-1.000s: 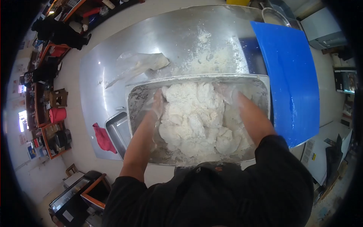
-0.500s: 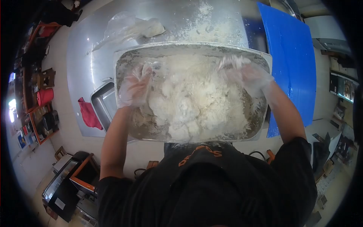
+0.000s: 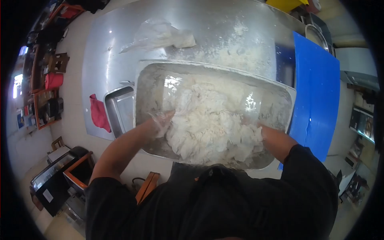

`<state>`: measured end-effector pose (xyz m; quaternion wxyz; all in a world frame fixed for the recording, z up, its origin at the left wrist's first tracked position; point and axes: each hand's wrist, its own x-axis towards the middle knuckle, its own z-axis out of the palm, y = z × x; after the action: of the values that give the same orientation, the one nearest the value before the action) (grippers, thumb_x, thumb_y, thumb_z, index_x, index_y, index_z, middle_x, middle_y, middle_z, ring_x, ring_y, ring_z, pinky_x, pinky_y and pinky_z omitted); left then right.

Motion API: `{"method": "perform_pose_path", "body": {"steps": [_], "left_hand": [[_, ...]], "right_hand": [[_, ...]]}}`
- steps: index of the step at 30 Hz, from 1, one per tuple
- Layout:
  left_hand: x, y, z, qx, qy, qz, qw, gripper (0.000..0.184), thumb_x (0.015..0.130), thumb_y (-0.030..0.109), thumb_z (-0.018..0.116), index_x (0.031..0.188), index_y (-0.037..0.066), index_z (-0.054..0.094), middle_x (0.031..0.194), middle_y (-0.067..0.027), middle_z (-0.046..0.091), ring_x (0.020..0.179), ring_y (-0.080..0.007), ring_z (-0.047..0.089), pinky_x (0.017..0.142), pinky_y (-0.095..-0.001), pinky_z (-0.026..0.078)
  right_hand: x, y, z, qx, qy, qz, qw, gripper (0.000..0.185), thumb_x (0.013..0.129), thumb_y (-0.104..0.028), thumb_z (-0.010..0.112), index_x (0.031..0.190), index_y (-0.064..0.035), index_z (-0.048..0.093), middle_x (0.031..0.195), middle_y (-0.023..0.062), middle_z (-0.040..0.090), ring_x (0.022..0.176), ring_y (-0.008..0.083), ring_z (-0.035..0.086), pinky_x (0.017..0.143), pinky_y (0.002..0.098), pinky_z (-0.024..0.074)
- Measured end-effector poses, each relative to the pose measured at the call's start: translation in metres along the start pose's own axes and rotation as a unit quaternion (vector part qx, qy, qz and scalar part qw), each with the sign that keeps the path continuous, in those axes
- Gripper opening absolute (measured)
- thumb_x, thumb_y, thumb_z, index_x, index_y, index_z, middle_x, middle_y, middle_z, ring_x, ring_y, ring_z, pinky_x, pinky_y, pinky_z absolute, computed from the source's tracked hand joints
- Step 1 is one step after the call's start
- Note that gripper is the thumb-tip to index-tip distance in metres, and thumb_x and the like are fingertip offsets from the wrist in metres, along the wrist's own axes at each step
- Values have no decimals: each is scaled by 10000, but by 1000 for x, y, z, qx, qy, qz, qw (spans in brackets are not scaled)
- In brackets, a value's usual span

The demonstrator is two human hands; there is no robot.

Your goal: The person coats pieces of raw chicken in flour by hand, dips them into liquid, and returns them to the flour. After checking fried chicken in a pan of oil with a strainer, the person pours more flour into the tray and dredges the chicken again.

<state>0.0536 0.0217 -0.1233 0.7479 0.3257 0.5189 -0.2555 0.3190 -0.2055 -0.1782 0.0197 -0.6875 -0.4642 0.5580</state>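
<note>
A deep metal tub [image 3: 149, 80] holds a heaped mass of white flour and flour-coated lumps [image 3: 210, 128], a few showing faint pinkish patches. My left hand [image 3: 163, 119], in a clear plastic glove, reaches into the left side of the heap. Its fingers are buried under the floury lumps. Opposite it, my right hand [image 3: 253, 130] is sunk into the right side, its glove dusted white and its fingers hidden too. Whether either hand is closed on anything does not show.
The tub stands on a steel table [image 3: 132, 24] strewn with flour. Behind it lies a crumpled clear plastic bag [image 3: 164, 36]. On the left are a small steel tray [image 3: 120, 106] and a red cloth [image 3: 99, 114]; on the right, a blue board [image 3: 316, 96].
Both hands have come down from above the heap into its sides, nearer my body. The lumps are bunched together between them. The camera view has shifted and tilted.
</note>
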Motion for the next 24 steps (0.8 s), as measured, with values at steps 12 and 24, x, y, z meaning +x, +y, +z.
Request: {"method": "perform_pose_path", "body": {"steps": [12,24], "left_hand": [[-14,-3,8,-89,-118,226,963,472,866,281,624,1254,34,516,1246,-146,550,1072,-275,584,931,-393,489],[31,24,-25,153,318,461,814,556,967,429,439,1389,74,370,1318,-120,512,1207,-224,499,956,-353,442]], "right_hand": [[-36,-35,-43,283,1,-184,941,496,863,-254,591,1297,-40,484,1188,176,603,1023,322,606,885,367,490],[-104,-98,-75,-158,188,-144,959,500,874,-244,548,1310,-27,434,1003,123,656,875,273,631,799,362,512]]}}
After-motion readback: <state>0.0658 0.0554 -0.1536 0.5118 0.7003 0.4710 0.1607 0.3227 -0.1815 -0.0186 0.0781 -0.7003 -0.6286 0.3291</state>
